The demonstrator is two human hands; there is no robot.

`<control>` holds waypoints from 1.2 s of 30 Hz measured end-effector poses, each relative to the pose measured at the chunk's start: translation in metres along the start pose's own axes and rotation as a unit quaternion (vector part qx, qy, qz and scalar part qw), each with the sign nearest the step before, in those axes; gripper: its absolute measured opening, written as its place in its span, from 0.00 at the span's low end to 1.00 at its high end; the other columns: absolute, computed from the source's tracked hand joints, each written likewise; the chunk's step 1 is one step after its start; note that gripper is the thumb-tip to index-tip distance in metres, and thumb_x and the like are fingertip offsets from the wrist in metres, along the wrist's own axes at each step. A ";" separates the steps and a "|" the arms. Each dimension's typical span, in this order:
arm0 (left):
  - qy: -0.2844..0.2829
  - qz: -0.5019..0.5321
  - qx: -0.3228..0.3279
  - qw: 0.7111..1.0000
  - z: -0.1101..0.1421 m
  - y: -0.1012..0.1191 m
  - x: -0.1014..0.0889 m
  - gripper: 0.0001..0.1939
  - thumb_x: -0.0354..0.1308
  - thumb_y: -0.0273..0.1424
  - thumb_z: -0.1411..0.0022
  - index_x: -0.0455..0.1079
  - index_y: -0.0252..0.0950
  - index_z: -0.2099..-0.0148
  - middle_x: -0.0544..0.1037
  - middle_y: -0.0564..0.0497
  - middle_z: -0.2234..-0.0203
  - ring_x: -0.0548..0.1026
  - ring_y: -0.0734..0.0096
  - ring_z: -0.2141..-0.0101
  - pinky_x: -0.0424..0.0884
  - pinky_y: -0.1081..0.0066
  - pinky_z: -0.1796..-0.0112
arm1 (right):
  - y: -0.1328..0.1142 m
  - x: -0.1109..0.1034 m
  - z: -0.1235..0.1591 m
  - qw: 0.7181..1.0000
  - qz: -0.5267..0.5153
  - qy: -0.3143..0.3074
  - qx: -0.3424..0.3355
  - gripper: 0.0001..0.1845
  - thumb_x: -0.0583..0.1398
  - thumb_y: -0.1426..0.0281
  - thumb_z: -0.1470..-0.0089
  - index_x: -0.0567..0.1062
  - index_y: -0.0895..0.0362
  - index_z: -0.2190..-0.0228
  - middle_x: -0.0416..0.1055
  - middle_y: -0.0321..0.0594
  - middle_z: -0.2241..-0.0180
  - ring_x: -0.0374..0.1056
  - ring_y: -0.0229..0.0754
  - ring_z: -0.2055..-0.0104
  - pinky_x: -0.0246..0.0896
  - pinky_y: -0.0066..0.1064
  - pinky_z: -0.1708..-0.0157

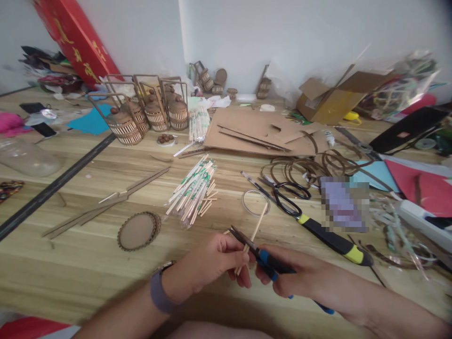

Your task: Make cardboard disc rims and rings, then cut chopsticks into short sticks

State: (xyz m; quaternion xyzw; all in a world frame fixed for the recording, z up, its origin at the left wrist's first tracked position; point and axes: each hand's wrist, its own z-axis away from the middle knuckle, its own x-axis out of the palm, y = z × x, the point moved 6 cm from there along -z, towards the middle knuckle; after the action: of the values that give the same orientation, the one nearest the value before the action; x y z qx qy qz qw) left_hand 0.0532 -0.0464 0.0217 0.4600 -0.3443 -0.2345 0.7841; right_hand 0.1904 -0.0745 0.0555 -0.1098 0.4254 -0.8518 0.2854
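Note:
My left hand [215, 261] is closed, pinching a thin wooden stick [257, 227] that rises up and to the right from my fingers. My right hand [300, 278] is wrapped round the blue-and-black handles of small cutting pliers [247, 242], whose dark jaws point up-left and meet the stick just above my left fingers. Both hands hover low over the wooden floor [88, 263]. A grey band sits on my left wrist [158, 292].
A pile of wrapped chopsticks [194, 188] lies ahead, a round cardboard disc [137, 230] to the left, and a clear ring [254, 201], black scissors [287, 195] and a yellow-black knife [332, 238] to the right. Small bamboo baskets [148, 113] and cardboard sheets [257, 132] stand farther back.

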 end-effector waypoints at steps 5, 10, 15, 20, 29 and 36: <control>-0.005 0.013 0.003 1.000 0.000 0.002 0.001 0.20 0.61 0.47 0.44 0.73 0.33 0.68 0.76 0.51 0.78 0.70 0.75 0.76 0.64 0.73 0.70 | 0.000 -0.002 0.002 1.000 0.019 0.002 0.010 0.20 0.59 0.68 0.62 0.75 0.51 0.61 0.69 0.37 0.63 0.62 0.44 0.58 0.54 0.32 0.62; -0.003 0.023 0.006 1.000 -0.001 0.001 0.001 0.20 0.62 0.47 0.44 0.73 0.32 0.69 0.76 0.51 0.78 0.70 0.76 0.77 0.64 0.74 0.71 | -0.002 -0.001 0.002 0.999 0.038 -0.003 0.016 0.20 0.57 0.67 0.63 0.74 0.53 0.63 0.68 0.36 0.65 0.62 0.44 0.60 0.55 0.33 0.62; 0.000 0.030 0.004 1.000 -0.002 -0.004 0.000 0.19 0.62 0.45 0.44 0.73 0.31 0.67 0.76 0.51 0.79 0.71 0.75 0.77 0.65 0.74 0.71 | -0.004 0.000 0.000 0.998 0.064 0.003 0.019 0.20 0.56 0.67 0.64 0.73 0.54 0.64 0.66 0.36 0.66 0.61 0.43 0.61 0.55 0.33 0.63; 0.009 0.021 0.004 1.000 -0.002 -0.004 -0.001 0.20 0.61 0.46 0.45 0.72 0.31 0.70 0.75 0.51 0.80 0.70 0.76 0.78 0.64 0.74 0.71 | 0.000 0.000 -0.004 0.997 0.077 0.011 0.010 0.19 0.55 0.68 0.68 0.71 0.56 0.68 0.64 0.36 0.69 0.59 0.41 0.65 0.53 0.32 0.68; 0.006 -0.007 -0.009 1.000 -0.001 -0.003 0.001 0.20 0.59 0.46 0.44 0.73 0.31 0.67 0.73 0.52 0.80 0.69 0.75 0.78 0.64 0.73 0.71 | -0.001 0.004 -0.006 0.987 0.135 0.074 -0.046 0.15 0.53 0.72 0.65 0.71 0.56 0.70 0.63 0.35 0.73 0.58 0.41 0.69 0.51 0.33 0.68; 0.003 -0.038 0.019 0.999 0.000 0.000 0.001 0.20 0.55 0.46 0.40 0.72 0.31 0.65 0.73 0.52 0.79 0.69 0.74 0.76 0.63 0.73 0.70 | 0.003 -0.001 -0.005 0.989 0.131 0.049 -0.040 0.13 0.55 0.69 0.60 0.72 0.55 0.67 0.68 0.38 0.68 0.62 0.44 0.63 0.56 0.35 0.63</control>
State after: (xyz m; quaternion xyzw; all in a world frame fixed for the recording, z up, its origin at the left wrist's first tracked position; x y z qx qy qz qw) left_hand 0.0543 -0.0472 0.0218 0.4881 -0.3286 -0.2568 0.7667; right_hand 0.1898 -0.0722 0.0507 -0.0227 0.4833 -0.7934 0.3693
